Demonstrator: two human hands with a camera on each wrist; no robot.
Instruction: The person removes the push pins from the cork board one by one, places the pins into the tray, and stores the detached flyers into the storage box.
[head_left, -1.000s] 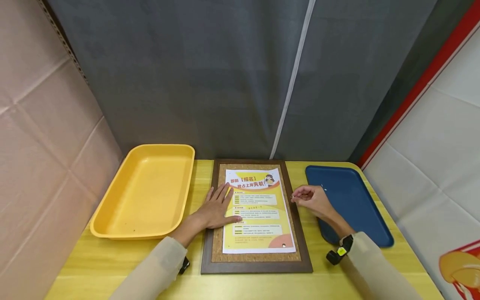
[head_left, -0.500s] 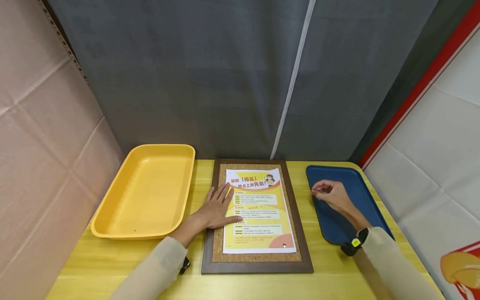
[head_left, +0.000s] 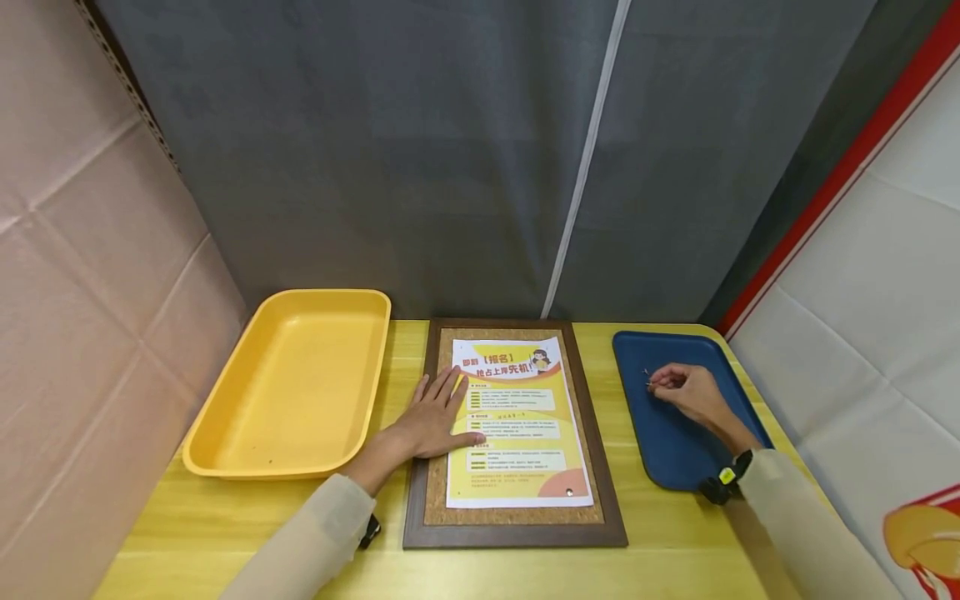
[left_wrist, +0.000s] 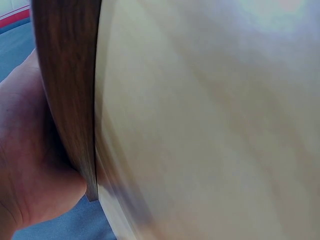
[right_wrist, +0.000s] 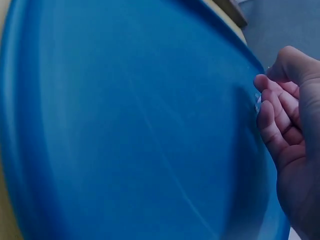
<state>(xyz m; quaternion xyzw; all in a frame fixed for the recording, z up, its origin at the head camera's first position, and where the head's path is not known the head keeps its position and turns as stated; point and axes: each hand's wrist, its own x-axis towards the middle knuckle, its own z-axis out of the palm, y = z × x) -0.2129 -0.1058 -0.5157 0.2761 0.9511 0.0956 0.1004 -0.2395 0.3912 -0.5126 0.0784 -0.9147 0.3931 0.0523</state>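
My left hand (head_left: 432, 422) lies spread over the left side of a printed yellow-and-white poster (head_left: 517, 467) and the brown frame (head_left: 517, 536) of a corkboard. In the left wrist view, that hand rests against the frame's dark wooden edge (left_wrist: 70, 75). A small shiny thumbtack (head_left: 569, 492) sits in the poster's lower right corner. My right hand (head_left: 692, 396) is over the blue tray (head_left: 667, 467), thumb and fingers pinched on a tiny thumbtack (head_left: 650, 385), mostly hidden. Other small tacks (head_left: 646, 372) lie close to its fingertips. The right wrist view shows the curled fingers (right_wrist: 267, 112) at the tray's far side.
A deep yellow tray (head_left: 300, 471) stands left of the corkboard on the yellow wood-grain table (head_left: 360, 567). A dark grey panel (head_left: 412, 167) rises behind, with pale walls on both sides.
My right hand has moved right, from beside the corkboard's right edge to above the blue tray, fingertips pinched throughout. The left hand, poster and board have stayed put.
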